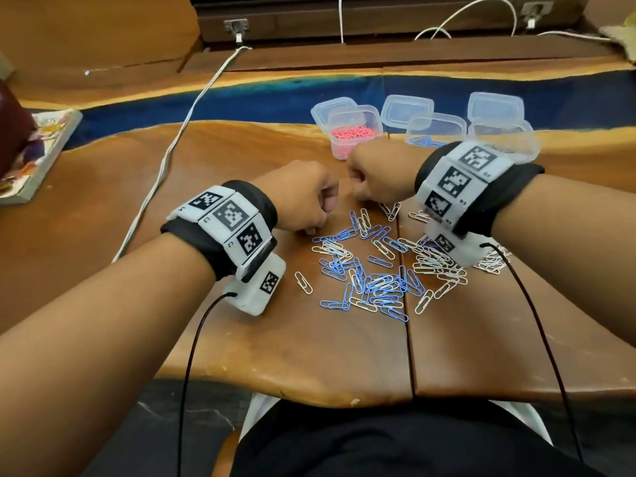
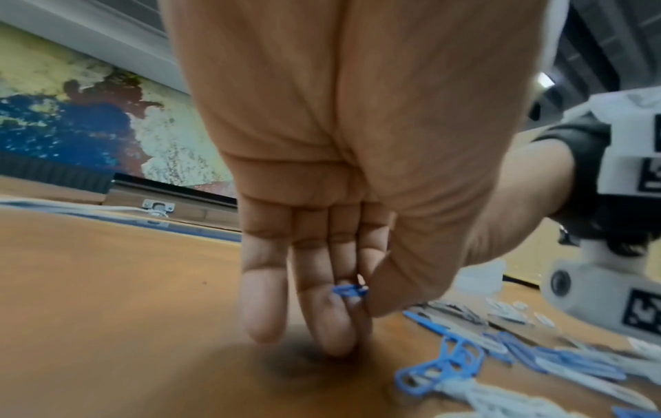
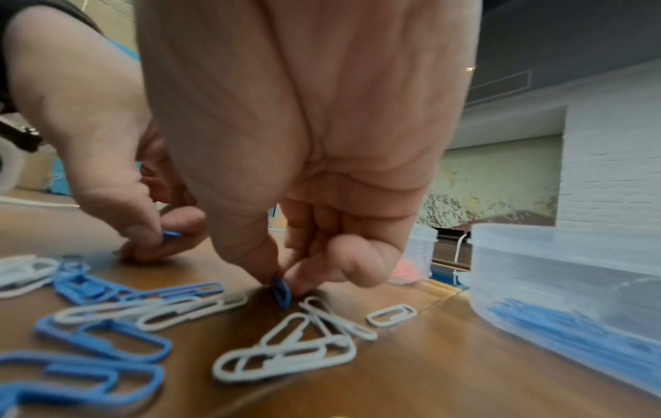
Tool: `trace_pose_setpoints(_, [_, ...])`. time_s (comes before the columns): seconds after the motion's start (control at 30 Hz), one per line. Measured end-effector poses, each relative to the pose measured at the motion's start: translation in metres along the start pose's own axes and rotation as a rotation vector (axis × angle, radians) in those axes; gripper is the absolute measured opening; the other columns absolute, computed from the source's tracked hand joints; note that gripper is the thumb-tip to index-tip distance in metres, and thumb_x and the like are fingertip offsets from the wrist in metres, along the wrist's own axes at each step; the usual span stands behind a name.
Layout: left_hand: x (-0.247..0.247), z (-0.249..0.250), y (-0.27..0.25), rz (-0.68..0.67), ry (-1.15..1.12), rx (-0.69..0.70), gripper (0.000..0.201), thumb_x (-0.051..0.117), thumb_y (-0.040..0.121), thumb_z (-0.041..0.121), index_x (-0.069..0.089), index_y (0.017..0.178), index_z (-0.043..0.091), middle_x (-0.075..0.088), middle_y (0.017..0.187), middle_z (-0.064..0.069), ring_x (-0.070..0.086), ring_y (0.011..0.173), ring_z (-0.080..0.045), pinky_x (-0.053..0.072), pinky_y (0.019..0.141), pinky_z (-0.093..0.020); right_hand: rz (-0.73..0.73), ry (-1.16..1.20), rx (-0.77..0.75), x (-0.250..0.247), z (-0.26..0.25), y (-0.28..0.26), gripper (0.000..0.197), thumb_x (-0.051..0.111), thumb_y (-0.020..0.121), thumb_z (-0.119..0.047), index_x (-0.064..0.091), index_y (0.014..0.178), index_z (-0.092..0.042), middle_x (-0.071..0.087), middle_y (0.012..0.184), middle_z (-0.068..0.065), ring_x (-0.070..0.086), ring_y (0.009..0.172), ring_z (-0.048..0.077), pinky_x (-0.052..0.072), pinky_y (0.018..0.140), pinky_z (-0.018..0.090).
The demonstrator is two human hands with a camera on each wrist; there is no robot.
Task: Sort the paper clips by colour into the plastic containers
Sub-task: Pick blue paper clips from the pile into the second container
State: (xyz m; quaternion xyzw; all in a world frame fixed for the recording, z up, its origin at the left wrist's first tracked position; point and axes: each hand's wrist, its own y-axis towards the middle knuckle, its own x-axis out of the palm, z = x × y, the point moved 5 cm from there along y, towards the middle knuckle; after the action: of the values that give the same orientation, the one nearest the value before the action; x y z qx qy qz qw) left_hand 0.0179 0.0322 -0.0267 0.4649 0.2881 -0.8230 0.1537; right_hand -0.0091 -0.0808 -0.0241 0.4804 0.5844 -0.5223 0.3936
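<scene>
Hands point(image 1: 311, 197) amid loose clips point(image 1: 378, 280), containers point(image 1: 354, 130) beyond.

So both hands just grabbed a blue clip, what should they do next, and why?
Probably lift both clips and carry them to the container with blue clips behind the right hand. The left hand pinches a blue clip, and the right hand pinches another blue clip just off the table. Pink clips fill the pink container, so blue goes in the other one.
</scene>
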Motion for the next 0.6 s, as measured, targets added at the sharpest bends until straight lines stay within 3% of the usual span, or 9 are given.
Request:
trace_pose_setpoints(0.07, [0.002, 0.001, -0.001, -0.044, -0.110, -0.002, 0.026, 0.047, 0.084, -0.004, 0.058, 0.095, 0.016, 0.071, 0.074, -0.002, 0.068, 0.062, -0.016, 0.044, 0.043, -0.015, -0.049, 0.247, 0.047, -0.005, 0.010, -0.005, 0.011, 0.053, 0.085, -0.007, 0.061, 0.081, -0.001, 0.067, 0.071, 0.010, 0.062, 0.062, 0.025, 0.049, 0.056, 0.027])
trace_pose_setpoints(0.13, [0.001, 0.005, -0.001, -0.044, -0.117, 0.007, 0.033, 0.043, 0.082, -0.008, 0.062, 0.095, 0.015, 0.067, 0.075, -0.001, 0.062, 0.065, -0.017, 0.043, 0.046, -0.015, -0.137, 0.585, 0.091, -0.004, 0.019, -0.014, 0.011, 0.048, 0.088, 0.002, 0.059, 0.092, 0.003, 0.067, 0.073, 0.012, 0.068, 0.064, 0.024, 0.056, 0.057, 0.031])
trace_pose_setpoints(0.2, [0.001, 0.008, 0.001, -0.008, -0.108, 0.001, 0.024, 0.047, 0.082, -0.005, 0.065, 0.087, 0.010, 0.062, 0.074, 0.000, 0.054, 0.065, -0.013, 0.040, 0.051, -0.015, -0.158, 0.796, 0.116, -0.003, 0.023, -0.025, 0.013, 0.045, 0.090, 0.007, 0.054, 0.094, -0.001, 0.063, 0.075, 0.012, 0.067, 0.062, 0.021, 0.056, 0.052, 0.029])
trace_pose_setpoints(0.27, [0.007, 0.009, 0.002, -0.003, -0.066, -0.017, 0.017, 0.047, 0.089, 0.009, 0.063, 0.083, 0.008, 0.060, 0.077, -0.003, 0.049, 0.065, -0.016, 0.038, 0.053, -0.021, -0.151, 0.869, 0.134, 0.000, 0.026, -0.034, 0.019, 0.041, 0.088, 0.009, 0.054, 0.087, -0.006, 0.058, 0.071, 0.010, 0.060, 0.053, 0.016, 0.051, 0.045, 0.026])
trace_pose_setpoints(0.33, [0.017, 0.009, 0.003, -0.001, 0.071, -0.011, 0.019, 0.055, 0.090, 0.028, 0.058, 0.077, 0.015, 0.054, 0.070, 0.002, 0.048, 0.066, -0.017, 0.034, 0.054, -0.025, -0.173, 0.881, 0.167, 0.006, 0.030, -0.040, 0.024, 0.038, 0.086, 0.007, 0.056, 0.081, -0.008, 0.050, 0.065, 0.008, 0.045, 0.045, 0.014, 0.039, 0.038, 0.021])
trace_pose_setpoints(0.4, [0.022, 0.010, 0.004, 0.000, 0.125, 0.032, 0.024, 0.068, 0.083, 0.036, 0.055, 0.073, 0.018, 0.051, 0.064, 0.008, 0.046, 0.058, -0.009, 0.032, 0.051, -0.023, -0.213, 0.805, 0.200, 0.014, 0.032, -0.042, 0.023, 0.040, 0.088, 0.000, 0.059, 0.080, -0.009, 0.044, 0.061, 0.006, 0.035, 0.045, 0.015, 0.029, 0.038, 0.017])
trace_pose_setpoints(0.5, [0.022, 0.010, 0.007, -0.003, 0.133, 0.051, 0.026, 0.073, 0.081, 0.031, 0.055, 0.065, 0.021, 0.053, 0.061, 0.009, 0.046, 0.055, -0.005, 0.032, 0.050, -0.020, -0.210, 0.535, 0.124, 0.018, 0.029, -0.043, 0.018, 0.057, 0.087, -0.019, 0.061, 0.072, -0.011, 0.051, 0.061, 0.009, 0.043, 0.050, 0.022, 0.036, 0.043, 0.025])
trace_pose_setpoints(0.53, [0.022, 0.011, 0.007, -0.008, 0.141, 0.050, 0.025, 0.072, 0.081, 0.030, 0.056, 0.066, 0.020, 0.054, 0.061, 0.008, 0.046, 0.055, -0.005, 0.032, 0.050, -0.020, -0.189, 0.426, 0.084, 0.017, 0.027, -0.043, 0.018, 0.064, 0.085, -0.024, 0.063, 0.072, -0.012, 0.056, 0.059, 0.004, 0.048, 0.051, 0.019, 0.040, 0.049, 0.026])
trace_pose_setpoints(0.6, [0.022, 0.013, 0.007, -0.021, 0.146, 0.044, 0.021, 0.070, 0.083, 0.028, 0.058, 0.069, 0.019, 0.054, 0.062, 0.007, 0.046, 0.056, -0.006, 0.034, 0.051, -0.021, -0.150, 0.313, 0.019, 0.014, 0.022, -0.045, 0.013, 0.072, 0.082, -0.028, 0.068, 0.080, -0.016, 0.057, 0.056, -0.008, 0.052, 0.049, 0.002, 0.040, 0.051, 0.013])
